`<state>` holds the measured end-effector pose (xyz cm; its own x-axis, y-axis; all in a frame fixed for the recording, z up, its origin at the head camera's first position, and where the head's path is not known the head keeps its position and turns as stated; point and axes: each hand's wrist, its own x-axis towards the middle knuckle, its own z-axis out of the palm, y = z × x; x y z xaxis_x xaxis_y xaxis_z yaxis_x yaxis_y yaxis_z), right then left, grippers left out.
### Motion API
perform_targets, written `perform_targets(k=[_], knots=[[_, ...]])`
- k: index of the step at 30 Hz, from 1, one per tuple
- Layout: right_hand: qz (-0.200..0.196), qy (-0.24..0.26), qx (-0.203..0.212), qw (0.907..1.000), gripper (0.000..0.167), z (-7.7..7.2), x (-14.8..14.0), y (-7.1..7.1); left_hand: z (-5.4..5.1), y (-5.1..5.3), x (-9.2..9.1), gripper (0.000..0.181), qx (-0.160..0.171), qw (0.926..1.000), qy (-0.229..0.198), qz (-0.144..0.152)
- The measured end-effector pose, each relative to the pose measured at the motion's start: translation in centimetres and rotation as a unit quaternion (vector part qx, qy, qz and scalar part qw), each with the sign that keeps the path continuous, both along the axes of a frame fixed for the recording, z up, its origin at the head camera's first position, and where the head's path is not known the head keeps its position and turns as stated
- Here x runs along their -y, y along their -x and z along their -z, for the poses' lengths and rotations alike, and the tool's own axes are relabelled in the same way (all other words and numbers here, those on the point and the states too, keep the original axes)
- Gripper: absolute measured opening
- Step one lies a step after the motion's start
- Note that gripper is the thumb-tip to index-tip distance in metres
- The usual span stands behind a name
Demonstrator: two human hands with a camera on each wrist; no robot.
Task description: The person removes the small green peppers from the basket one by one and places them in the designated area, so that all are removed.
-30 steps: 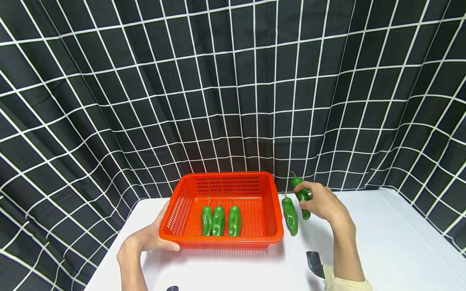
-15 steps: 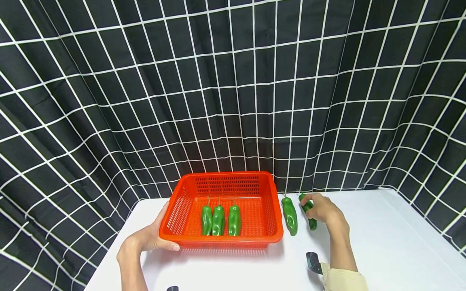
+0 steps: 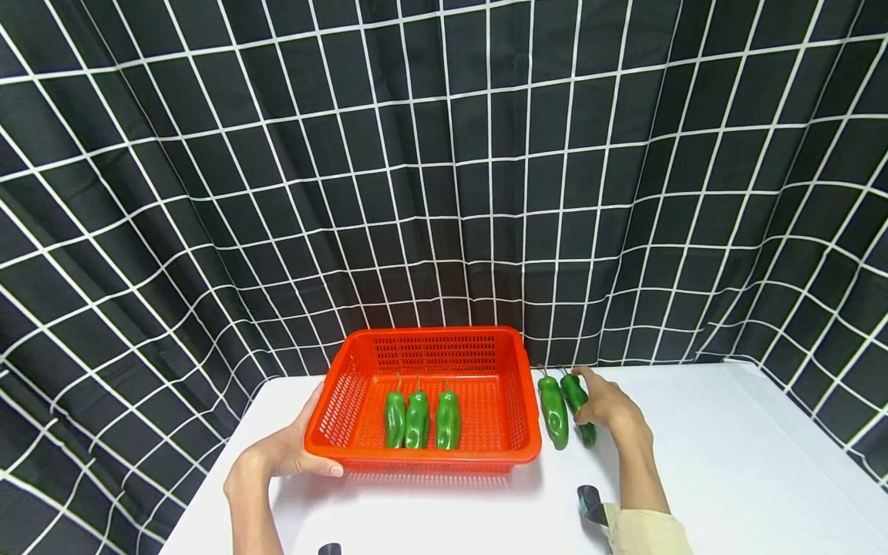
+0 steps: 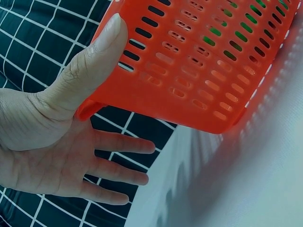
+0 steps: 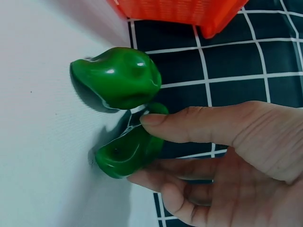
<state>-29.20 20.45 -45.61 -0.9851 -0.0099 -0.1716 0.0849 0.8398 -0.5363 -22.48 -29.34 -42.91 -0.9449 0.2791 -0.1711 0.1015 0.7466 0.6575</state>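
A red plastic basket [image 3: 430,456] stands on the white table with three green peppers [image 3: 418,420] lying side by side inside. My left hand [image 3: 287,449] holds its near left corner: in the left wrist view the thumb [image 4: 90,59] presses the perforated wall, while several fingers extend straight below the rim. Right of the basket, my right hand [image 3: 612,402] pinches a green pepper [image 5: 125,151] between thumb and fingers, low at the tabletop. Another green pepper [image 3: 553,410] lies just left of it, between it and the basket.
A black curtain with white grid lines [image 3: 444,193] rises along the back of the white table [image 3: 728,447] and both sides. Dark wrist-camera parts [image 3: 591,505] show near the right forearm, beside a pale yellow sleeve [image 3: 645,532].
My right hand has lowered the pinched pepper to the table and shifted it left, close beside the other loose pepper. The left hand and the basket stay where they were.
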Motion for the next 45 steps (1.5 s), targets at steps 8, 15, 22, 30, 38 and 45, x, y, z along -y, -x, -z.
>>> perform_targets(k=[8, 15, 22, 30, 38, 45], knots=[[0.024, 0.008, 0.008, 0.9997, 0.085, 0.2, 0.2, -0.1, 0.0, 0.0, 0.0, 0.15, -0.002, 1.0, 0.001, 0.002], [0.013, 0.016, 0.012, 0.9997, 0.086, 0.4, 0.1, -0.1, 0.0, 0.0, 0.0, 0.15, -0.003, 1.0, 0.001, 0.006], [0.004, 0.015, 0.012, 0.9998, 0.086, 0.5, 0.0, -0.2, 0.0, 0.1, 0.1, 0.149, -0.006, 0.9999, 0.007, 0.007], [-0.007, 0.0, -0.01, 0.9999, 0.091, -0.6, -0.1, -0.7, 0.0, 0.1, 0.0, 0.15, -0.004, 1.0, 0.004, 0.005], [0.018, 0.013, -0.07, 0.9973, 0.078, -2.8, 1.8, -1.3, 0.1, 0.1, 0.1, 0.148, -0.011, 0.9999, 0.001, 0.011], [0.003, 0.016, -0.123, 0.9923, 0.067, -4.2, 4.7, -2.0, 0.2, 0.1, 0.2, 0.149, -0.015, 0.9998, 0.0, 0.015]])
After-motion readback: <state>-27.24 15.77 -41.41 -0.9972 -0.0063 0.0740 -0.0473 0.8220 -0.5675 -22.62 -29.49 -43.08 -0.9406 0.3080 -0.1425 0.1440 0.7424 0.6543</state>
